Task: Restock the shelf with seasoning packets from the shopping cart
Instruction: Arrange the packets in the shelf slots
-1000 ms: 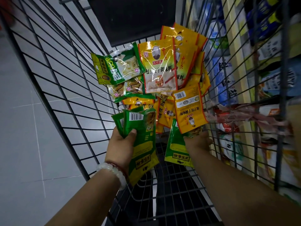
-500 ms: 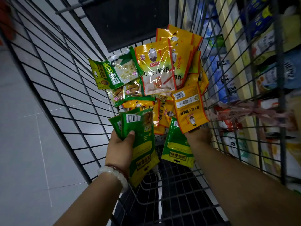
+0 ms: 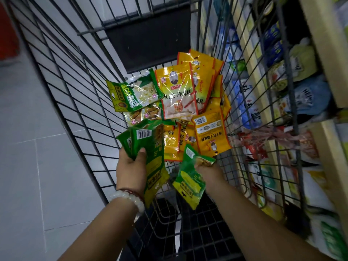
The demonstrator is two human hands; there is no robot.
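Inside the wire shopping cart (image 3: 75, 102) lies a heap of seasoning packets. Yellow packets (image 3: 177, 95) fill the far right corner; green ones (image 3: 131, 95) lie to their left. My left hand (image 3: 131, 166), with a white bead bracelet on the wrist, grips a small stack of green packets (image 3: 150, 147) held upright, barcodes facing me. My right hand (image 3: 209, 170) pinches the top edge of a single green packet (image 3: 189, 181), which hangs down just above the cart floor, a little right of the stack.
Store shelves (image 3: 320, 53) packed with bagged goods run along the cart's right side, seen through the wire wall. A black panel (image 3: 150, 38) stands at the cart's far end. Grey tiled floor (image 3: 28, 147) lies to the left.
My right hand has lifted the single green packet off the pile and drawn it back toward me. The left hand keeps its stack, raised slightly.
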